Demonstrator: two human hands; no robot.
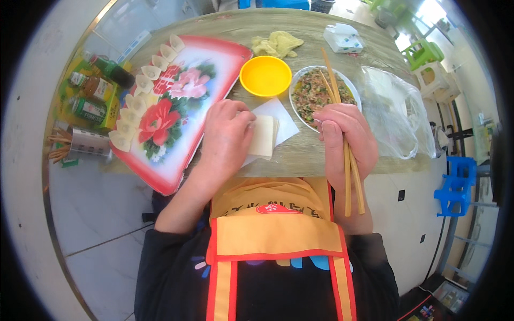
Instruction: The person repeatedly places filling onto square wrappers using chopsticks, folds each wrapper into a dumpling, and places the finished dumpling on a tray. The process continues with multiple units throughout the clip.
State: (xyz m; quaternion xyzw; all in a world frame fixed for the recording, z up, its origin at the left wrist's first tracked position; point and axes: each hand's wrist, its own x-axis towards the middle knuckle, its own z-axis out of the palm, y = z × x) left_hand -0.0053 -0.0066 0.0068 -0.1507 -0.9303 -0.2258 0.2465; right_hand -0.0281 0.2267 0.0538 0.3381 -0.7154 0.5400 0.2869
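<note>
My right hand [351,140] grips a pair of wooden chopsticks [347,168], their upper ends over a white bowl of minced filling with chopped greens [311,90]. At the left edge of a stack of square dough wrappers [263,136] is my left hand [229,134], its fingertips partly hidden. The stack rests on white paper [283,118]. A yellow bowl [266,76] stands behind it. Left of my left hand lies a red-rimmed floral enamel tray [237,50], with several folded wrapper pieces [144,83] lined along its far left side.
A yellow cloth [277,43] and a tissue pack [343,38] lie at the back of the table. A clear plastic bag [395,116] is at the right. Bottles [96,86] and a perforated metal holder with chopsticks [90,142] stand at the left.
</note>
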